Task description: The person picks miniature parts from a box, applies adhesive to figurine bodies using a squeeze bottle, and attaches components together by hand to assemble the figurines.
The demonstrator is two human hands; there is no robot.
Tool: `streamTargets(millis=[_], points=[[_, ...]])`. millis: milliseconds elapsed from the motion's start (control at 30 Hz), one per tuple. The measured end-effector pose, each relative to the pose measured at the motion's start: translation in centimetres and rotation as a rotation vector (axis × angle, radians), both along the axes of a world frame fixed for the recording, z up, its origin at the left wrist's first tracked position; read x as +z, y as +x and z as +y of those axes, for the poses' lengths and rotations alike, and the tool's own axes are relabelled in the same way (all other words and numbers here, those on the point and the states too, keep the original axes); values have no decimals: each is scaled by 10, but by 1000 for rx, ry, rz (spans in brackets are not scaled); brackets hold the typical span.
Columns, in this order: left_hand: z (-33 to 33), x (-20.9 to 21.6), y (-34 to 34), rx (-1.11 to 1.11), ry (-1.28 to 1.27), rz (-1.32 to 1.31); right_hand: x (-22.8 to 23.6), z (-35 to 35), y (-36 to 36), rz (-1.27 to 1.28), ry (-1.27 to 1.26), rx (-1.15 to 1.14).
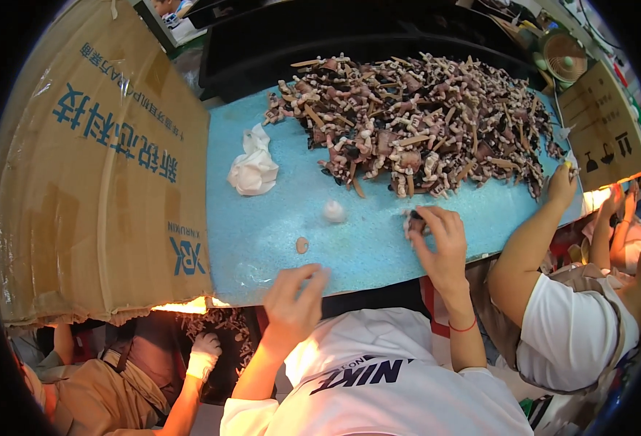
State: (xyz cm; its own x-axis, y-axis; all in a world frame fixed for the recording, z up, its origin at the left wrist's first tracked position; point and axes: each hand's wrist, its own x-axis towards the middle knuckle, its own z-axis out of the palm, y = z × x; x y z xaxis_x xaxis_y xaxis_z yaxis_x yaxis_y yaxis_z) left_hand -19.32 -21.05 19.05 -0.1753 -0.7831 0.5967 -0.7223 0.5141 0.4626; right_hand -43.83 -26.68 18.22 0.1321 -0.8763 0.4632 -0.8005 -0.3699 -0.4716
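Observation:
On a blue-covered table lies a big heap of small figurines (415,123) in pale pink, brown and black, with flat wooden sticks among them. My right hand (444,243) has its fingers closed on one small figurine (413,224) at the heap's near side, partly hidden by the fingers. My left hand (293,296) is over the table's near edge, fingers apart and slightly blurred, with nothing visible in them. Between the hands and the heap sit a small white bottle (333,211) with a pointed tip and a flat, tan oval piece (302,245).
A crumpled white tissue (254,163) lies left of the heap. A tall cardboard box (102,167) walls the left side; another box (604,123) stands right, near a fan (564,57). A co-worker's arm (524,232) reaches in at right; another person's hand (204,352) is lower left.

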Motion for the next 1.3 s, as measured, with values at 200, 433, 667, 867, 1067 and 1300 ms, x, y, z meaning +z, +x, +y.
streamTargets(millis=[200,433,667,867,1067,1300], points=[[-1,-12,-40,-152,56,42,1,0,3,-48,-34,78],[-13,-14,-59,-223,143,54,-21,4,3,-365,125,57],[-19,-2,-55,-282,319,387,17,9,24,-1069,933,346],[-10,-1,-37,-331,516,604,24,8,40,-1056,970,391],[16,7,-12,-222,845,1124,12,-15,53,-723,588,268],[28,11,10,-158,827,1263,-11,-37,95,-424,283,325]])
